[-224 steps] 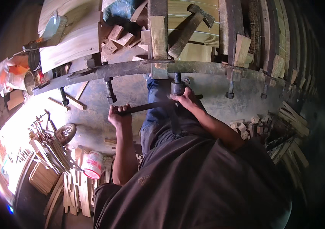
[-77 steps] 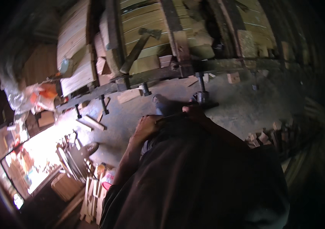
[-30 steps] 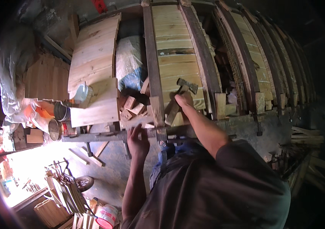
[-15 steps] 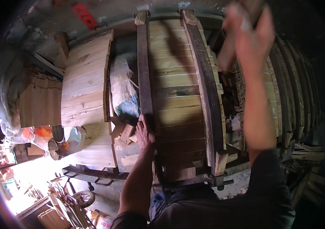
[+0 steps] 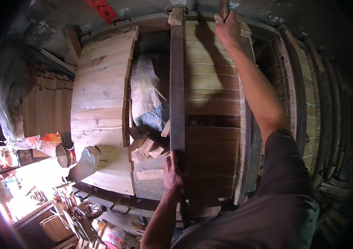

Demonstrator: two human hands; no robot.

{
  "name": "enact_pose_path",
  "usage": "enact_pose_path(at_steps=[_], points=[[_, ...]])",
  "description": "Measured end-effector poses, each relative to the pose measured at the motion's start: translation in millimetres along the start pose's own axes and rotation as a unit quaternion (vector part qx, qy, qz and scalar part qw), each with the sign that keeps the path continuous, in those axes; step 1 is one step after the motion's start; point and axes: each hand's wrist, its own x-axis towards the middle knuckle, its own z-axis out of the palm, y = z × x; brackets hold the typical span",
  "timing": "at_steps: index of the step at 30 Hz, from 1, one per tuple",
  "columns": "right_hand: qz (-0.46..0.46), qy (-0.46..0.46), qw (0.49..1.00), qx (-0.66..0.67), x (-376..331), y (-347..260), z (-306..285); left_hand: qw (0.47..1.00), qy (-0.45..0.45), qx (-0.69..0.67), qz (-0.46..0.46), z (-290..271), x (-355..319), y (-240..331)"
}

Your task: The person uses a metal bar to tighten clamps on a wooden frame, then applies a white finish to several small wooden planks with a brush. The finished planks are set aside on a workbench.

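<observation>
From the head camera I see curved plank panels (image 5: 101, 108) in a cluttered workshop. My left hand (image 5: 172, 172) grips the dark upright batten (image 5: 177, 83) low down; my right hand (image 5: 229, 29), raised overhead, is clenched on a handle (image 5: 224, 7).

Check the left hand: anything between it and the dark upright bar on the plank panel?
Nothing visible. The left hand already rests against the dark upright bar near its lower end, beside loose wood blocks.
</observation>
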Motion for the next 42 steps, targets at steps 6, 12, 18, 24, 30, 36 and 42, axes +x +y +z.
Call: enact_pose_path(at_steps=[6,12,18,24,30,36,42], points=[[0.310,-0.386,0.867,-0.056,-23.7,68.5,40.6,1.000,-0.021,-0.004,-0.001,6.1,-0.9,-6.0],[0.285,-0.380,0.864,-0.167,-77.0,59.0,12.9,0.997,-0.061,0.016,-0.039,4.2,-0.4,-4.3],[0.240,-0.312,0.893,-0.218,-186.1,73.8,-42.1,0.999,-0.019,0.008,-0.025,8.0,-0.3,-4.3],[0.270,-0.367,0.887,-0.079,-205.1,6.6,-131.0,0.999,-0.006,0.006,-0.037,5.7,-5.7,-3.2],[0.217,-0.382,0.871,-0.222,-337.2,35.9,-143.7,0.999,0.013,0.024,0.027,3.0,-0.1,11.8],[0.165,-0.379,0.893,-0.179,-410.9,-29.6,-206.6,0.998,-0.017,0.068,-0.002,-2.1,-8.0,-12.6],[0.187,-0.391,0.884,-0.175,-488.2,-3.1,-243.3,0.989,0.097,-0.057,0.098,-27.7,-80.7,-19.3]])
